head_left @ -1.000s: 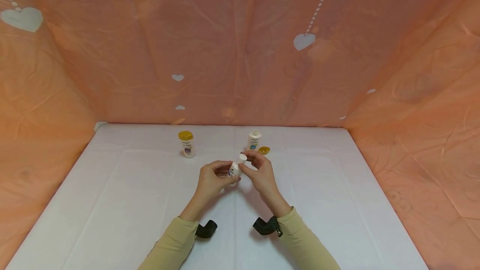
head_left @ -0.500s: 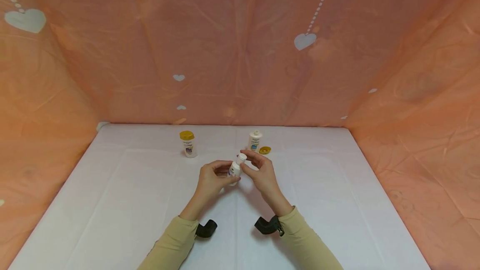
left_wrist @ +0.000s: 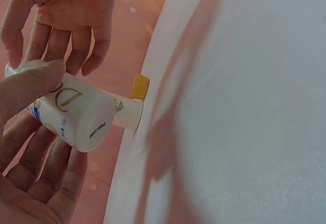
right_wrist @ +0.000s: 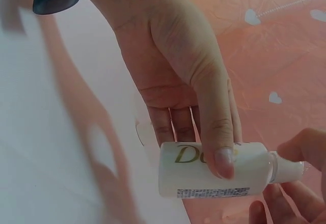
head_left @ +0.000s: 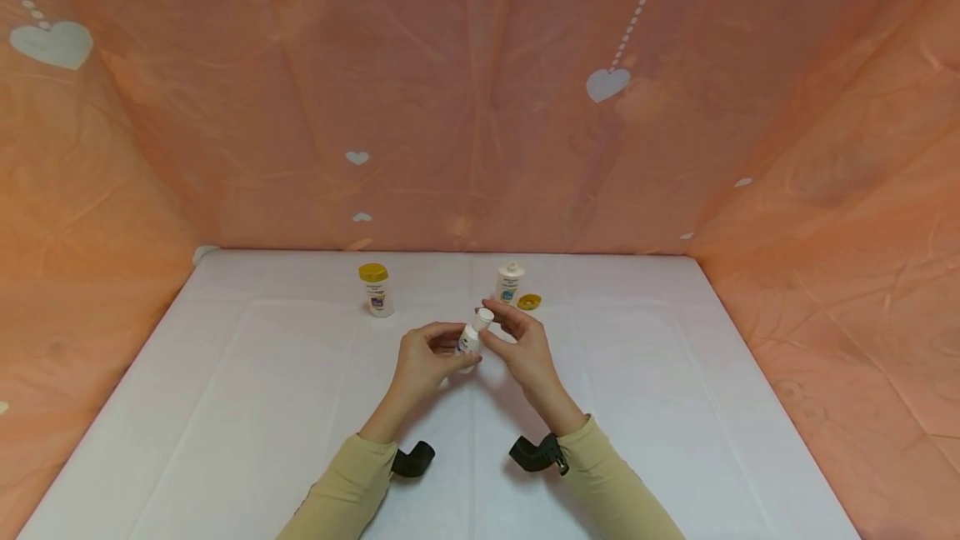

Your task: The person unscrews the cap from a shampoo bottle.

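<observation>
My left hand [head_left: 427, 357] grips the body of a small white bottle [left_wrist: 84, 114] with gold lettering, held tilted above the table. At its neck, my right hand [head_left: 525, 348] pinches the white cap [right_wrist: 288, 168] between thumb and fingers. The cap sits at the mouth of the bottle; whether it is loose cannot be told. Beyond the hands stands an uncapped white bottle [head_left: 509, 282], with a yellow cap [head_left: 529, 302] lying beside it on the table. Further left, another white bottle [head_left: 379, 298] stands upright under its yellow cap [head_left: 372, 272].
A white cloth covers the table [head_left: 247, 407]. Orange-pink sheeting with white hearts [head_left: 465, 107] rises behind the far edge and along both sides. Black wrist mounts [head_left: 534, 452] hang near both forearms.
The white cap has shifted slightly at the bottle's neck between the right fingertips. Both hands stay in nearly the same place, and the standing bottles have not moved.
</observation>
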The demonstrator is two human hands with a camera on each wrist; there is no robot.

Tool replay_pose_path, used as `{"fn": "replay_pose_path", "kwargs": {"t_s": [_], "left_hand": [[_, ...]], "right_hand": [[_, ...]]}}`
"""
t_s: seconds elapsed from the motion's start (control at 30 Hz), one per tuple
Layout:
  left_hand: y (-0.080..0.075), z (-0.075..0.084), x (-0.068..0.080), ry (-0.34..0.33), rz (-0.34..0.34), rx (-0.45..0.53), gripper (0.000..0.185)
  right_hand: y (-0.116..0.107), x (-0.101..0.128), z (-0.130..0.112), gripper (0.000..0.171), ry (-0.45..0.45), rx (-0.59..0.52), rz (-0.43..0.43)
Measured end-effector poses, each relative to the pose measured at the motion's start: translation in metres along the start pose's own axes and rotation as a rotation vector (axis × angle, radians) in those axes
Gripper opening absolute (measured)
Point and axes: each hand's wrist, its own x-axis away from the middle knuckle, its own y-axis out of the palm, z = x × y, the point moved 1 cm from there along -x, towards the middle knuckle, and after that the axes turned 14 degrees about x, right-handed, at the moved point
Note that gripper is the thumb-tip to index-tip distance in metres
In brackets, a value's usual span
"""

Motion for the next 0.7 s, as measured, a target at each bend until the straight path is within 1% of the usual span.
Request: {"fn": "replay_pose_path", "kwargs": {"t_s": [0.1,0.23,0.43,0.63,0.7], "left_hand": [[-0.0002,-0.0001,0.0,0.003,0.0,0.011,0.043],[-0.0002,0.0001,0.0,0.014,-0.002,0.005,0.043],[0.0005,0.0013,-0.0005,0.029,-0.009,-0.006,0.042],[0.0014,0.0027,-0.0011,0.043,-0.007,-0.034,0.041],[0.0016,0.0026,-0.0013,0.043,-0.007,-0.034,0.041]], "right_hand": [[0.0013,-0.0001,0.0001,0.041,0.004,-0.005,0.027],[0.0029,-0.0005,-0.0009,0.042,0.037,-0.014,0.072],[0.0048,-0.0013,-0.0047,0.041,0.07,0.015,0.137],[0.0069,-0.0017,-0.0066,0.041,0.088,0.033,0.166],[0.0075,-0.0018,-0.0068,0.04,0.086,0.023,0.168]]}}
